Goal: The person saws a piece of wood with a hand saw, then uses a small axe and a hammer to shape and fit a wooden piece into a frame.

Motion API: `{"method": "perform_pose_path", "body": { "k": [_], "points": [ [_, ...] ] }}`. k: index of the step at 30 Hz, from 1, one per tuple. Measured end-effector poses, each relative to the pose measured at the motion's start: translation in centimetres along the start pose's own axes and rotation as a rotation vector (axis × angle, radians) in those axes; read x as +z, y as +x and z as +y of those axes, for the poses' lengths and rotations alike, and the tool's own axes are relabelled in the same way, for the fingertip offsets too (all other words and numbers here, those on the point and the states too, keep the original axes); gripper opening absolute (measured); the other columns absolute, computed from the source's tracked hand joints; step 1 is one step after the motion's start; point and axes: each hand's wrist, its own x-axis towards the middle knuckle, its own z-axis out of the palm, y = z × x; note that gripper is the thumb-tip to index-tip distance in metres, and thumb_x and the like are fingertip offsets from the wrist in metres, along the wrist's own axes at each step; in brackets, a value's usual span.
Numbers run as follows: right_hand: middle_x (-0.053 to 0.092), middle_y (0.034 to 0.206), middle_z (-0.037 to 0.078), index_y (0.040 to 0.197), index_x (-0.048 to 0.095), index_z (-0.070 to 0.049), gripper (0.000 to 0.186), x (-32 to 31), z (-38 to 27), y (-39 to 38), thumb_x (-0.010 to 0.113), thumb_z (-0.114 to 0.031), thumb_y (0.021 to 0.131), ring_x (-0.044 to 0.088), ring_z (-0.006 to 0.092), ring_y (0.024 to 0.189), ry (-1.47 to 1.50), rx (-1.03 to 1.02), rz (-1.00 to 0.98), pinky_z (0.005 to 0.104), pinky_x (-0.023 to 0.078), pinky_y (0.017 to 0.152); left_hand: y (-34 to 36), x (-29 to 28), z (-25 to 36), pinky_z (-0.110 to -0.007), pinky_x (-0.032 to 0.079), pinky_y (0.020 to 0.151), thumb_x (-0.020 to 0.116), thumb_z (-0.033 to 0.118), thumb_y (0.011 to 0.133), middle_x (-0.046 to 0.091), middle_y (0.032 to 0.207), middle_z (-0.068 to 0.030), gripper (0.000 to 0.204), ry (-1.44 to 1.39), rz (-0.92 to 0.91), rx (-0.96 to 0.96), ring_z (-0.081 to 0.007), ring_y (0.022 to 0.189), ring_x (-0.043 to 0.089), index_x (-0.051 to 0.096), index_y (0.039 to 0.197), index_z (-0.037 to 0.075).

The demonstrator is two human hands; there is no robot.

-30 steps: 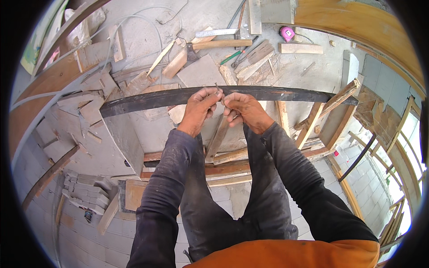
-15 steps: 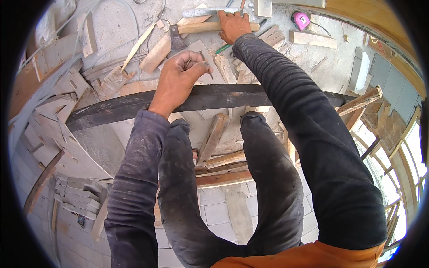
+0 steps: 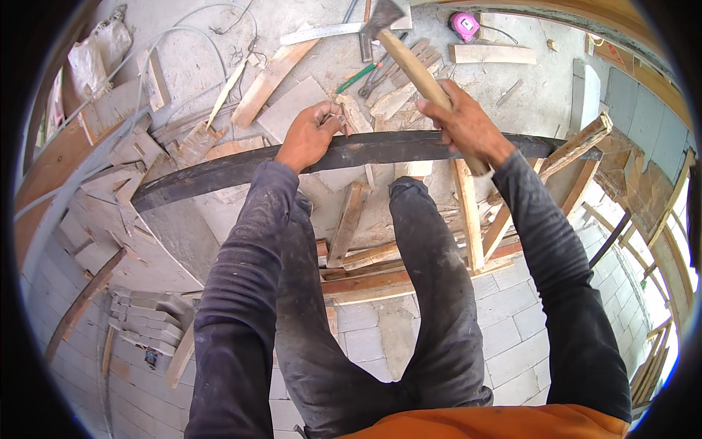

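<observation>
My right hand [image 3: 472, 128] is wrapped round the wooden handle of a hatchet [image 3: 413, 64], whose dark head is raised at the far side, away from me. A long dark beam [image 3: 387, 148] lies crosswise in front of my knees. Close to the beam's far edge, my left hand [image 3: 307, 135] pinches a thin nail [image 3: 346, 127]. The nail's lower end is near the beam; whether it touches cannot be made out. Beyond the beam lie a green pencil-like stick [image 3: 355, 78], pliers [image 3: 371, 82] and a metal straightedge [image 3: 322, 34].
A pink tape measure [image 3: 464, 27] and a short wood block [image 3: 493, 54] lie at the far right. Wood offcuts [image 3: 274, 80] and a pale hose [image 3: 219, 51] are spread over the floor. Wooden struts [image 3: 469, 212] stand below the beam, with stacked tiles [image 3: 150, 322] at the left.
My right hand has lifted the hatchet off the floor and brought it nearer, over the beam. My left hand has lowered the nail towards the beam.
</observation>
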Motion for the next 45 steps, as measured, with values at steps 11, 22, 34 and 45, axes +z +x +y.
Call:
{"method": "perform_pose_path", "body": {
  "k": [11, 22, 34, 45],
  "points": [
    [0.066, 0.105, 0.023, 0.161, 0.027, -0.007, 0.074, 0.9, -0.8, -9.4, 0.056, -0.042, 0.104, 0.061, 0.0215, 0.06, 0.08, -0.023, -0.011, 0.0379, 0.056, 0.063, 0.3, 0.0, 0.8, -0.03, 0.048, 0.091, 0.06, 0.019, 0.1, 0.077, 0.091, -0.0051, 0.021, -0.015, -0.04, 0.008, -0.014, 0.092, 0.067, 0.07, 0.108, 0.002],
    [0.059, 0.139, 0.029, 0.165, 0.027, -0.011, 0.069, -1.8, -9.7, -7.5, 0.054, -0.034, 0.105, 0.068, 0.0308, 0.073, -0.069, -0.201, 0.104, 0.0406, 0.059, 0.074, 0.6, 0.5, -0.5, -0.032, 0.049, 0.085, 0.061, 0.022, 0.099, 0.077, 0.089, -0.0049, 0.024, -0.006, 0.008, 0.028, -0.0171, 0.085, 0.067, 0.074, 0.104, 0.002],
    [0.062, 0.093, 0.01, 0.167, 0.024, -0.019, 0.067, -1.6, -7.5, -4.6, 0.052, -0.036, 0.109, 0.06, 0.0152, 0.059, -0.429, -0.214, -0.186, 0.0326, 0.057, 0.055, 0.8, 0.2, -0.8, -0.032, 0.048, 0.092, 0.062, 0.021, 0.1, 0.076, 0.091, -0.0045, 0.023, 0.047, -0.048, -0.001, -0.0156, 0.092, 0.067, 0.075, 0.097, 0.002],
    [0.064, 0.092, 0.008, 0.168, 0.021, -0.023, 0.069, -5.4, -11.9, -4.9, 0.053, -0.029, 0.106, 0.061, 0.0171, 0.065, -0.213, -0.279, 0.038, 0.0329, 0.057, 0.056, 1.0, 0.1, -1.3, -0.031, 0.048, 0.083, 0.065, 0.028, 0.099, 0.077, 0.088, -0.0035, 0.025, 0.013, -0.01, -0.024, -0.0151, 0.084, 0.066, 0.077, 0.096, 0.006]
  ]
}}
